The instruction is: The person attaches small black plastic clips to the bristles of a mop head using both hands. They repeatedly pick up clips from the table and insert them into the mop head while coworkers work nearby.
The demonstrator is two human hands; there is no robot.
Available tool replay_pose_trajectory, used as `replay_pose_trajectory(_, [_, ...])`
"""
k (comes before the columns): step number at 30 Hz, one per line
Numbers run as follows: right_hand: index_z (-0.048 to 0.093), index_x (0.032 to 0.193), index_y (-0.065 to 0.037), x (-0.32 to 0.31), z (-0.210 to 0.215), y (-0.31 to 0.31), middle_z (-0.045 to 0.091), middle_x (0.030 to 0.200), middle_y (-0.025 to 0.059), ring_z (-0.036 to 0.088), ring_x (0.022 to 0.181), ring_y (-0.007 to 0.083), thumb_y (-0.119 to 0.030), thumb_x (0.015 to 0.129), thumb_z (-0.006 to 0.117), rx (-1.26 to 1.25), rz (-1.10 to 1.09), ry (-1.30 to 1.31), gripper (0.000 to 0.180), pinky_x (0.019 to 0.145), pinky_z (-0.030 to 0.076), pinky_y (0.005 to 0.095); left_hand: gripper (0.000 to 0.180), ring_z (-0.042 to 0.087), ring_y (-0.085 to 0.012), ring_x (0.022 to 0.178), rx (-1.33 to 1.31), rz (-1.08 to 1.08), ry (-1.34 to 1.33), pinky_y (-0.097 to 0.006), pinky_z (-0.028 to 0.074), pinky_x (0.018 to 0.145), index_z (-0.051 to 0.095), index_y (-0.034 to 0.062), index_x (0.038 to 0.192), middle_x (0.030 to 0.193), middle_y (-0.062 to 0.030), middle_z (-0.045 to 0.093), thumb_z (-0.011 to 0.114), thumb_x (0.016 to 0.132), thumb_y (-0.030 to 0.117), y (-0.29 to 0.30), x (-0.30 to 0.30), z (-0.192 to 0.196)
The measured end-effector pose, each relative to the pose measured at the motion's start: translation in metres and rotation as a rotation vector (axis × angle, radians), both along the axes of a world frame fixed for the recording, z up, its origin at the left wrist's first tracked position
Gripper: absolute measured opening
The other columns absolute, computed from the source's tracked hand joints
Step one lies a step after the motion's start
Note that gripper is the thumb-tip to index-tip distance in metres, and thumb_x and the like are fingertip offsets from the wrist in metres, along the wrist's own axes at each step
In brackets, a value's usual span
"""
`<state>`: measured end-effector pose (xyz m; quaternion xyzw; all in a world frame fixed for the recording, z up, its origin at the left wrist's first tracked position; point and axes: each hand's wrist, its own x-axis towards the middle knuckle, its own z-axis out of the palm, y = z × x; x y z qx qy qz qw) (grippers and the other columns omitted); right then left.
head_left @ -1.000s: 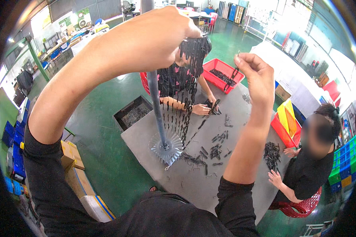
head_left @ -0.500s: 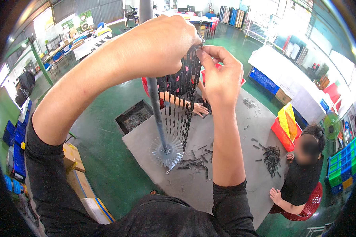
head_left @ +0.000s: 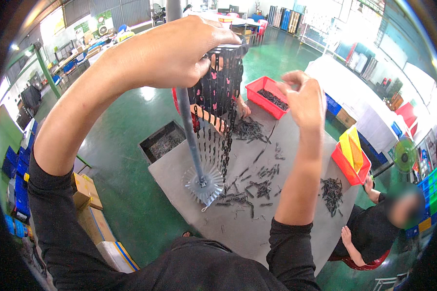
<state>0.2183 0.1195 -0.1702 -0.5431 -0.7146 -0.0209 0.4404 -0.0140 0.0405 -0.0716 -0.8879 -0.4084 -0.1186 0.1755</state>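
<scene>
Black plastic chains (head_left: 228, 97) hang in a dense row from a metal rack at the top of a grey upright pole (head_left: 192, 136). My left hand (head_left: 189, 51) is at that upper rim, fingers over the top and thumb below, gripping the rack's metal edge. To the right, apart from the chains, my right hand (head_left: 306, 102) is raised, slightly blurred, with thumb and forefinger bent and apart; nothing shows between them. A toothed metal disc (head_left: 203, 186) surrounds the pole's foot on the grey table (head_left: 179, 169).
Black link pieces (head_left: 260, 189) lie scattered and in piles (head_left: 332, 194). A red basket (head_left: 267, 99) holds more pieces; another red basket (head_left: 347, 165) contains a yellow one. A dark bin (head_left: 162, 140) stands left. One co-worker (head_left: 221, 87) is behind the chains, another (head_left: 374, 228) at right.
My right hand has let go near the chain tops and moved right. My left hand has shifted slightly left. The co-worker at right has leaned outward, one hand now at the basket.
</scene>
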Motion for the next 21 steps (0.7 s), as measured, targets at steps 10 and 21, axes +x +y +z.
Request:
replay_pose_trajectory(10, [0.069,0.085,-0.001,-0.08,0.009,-0.02,0.067,0.08,0.0131,0.063,0.071,0.0225,-0.01,0.08,0.068,0.103,0.369,0.516,0.011,0.07,0.047,0.0325,0.043,0.057,-0.0372,0.106,-0.032,0.286,0.077,-0.042,0.044,0.093,0.058,-0.0048,0.116,0.11,-0.0232,0.061,0.053,0.074,-0.001,0.005,0.025,0.002])
replay_pose_trajectory(21, [0.071,0.088,-0.001,-0.043,-0.007,0.004,0.067,0.082,0.0016,0.056,0.072,0.0068,-0.005,0.08,0.071,-0.183,0.731,1.153,0.009,0.069,0.046,0.0234,0.044,0.058,-0.037,0.105,0.006,0.279,0.132,-0.042,0.044,0.094,0.059,-0.0029,0.117,0.11,-0.0227,0.062,0.05,0.074,-0.008,0.0,0.022,0.0])
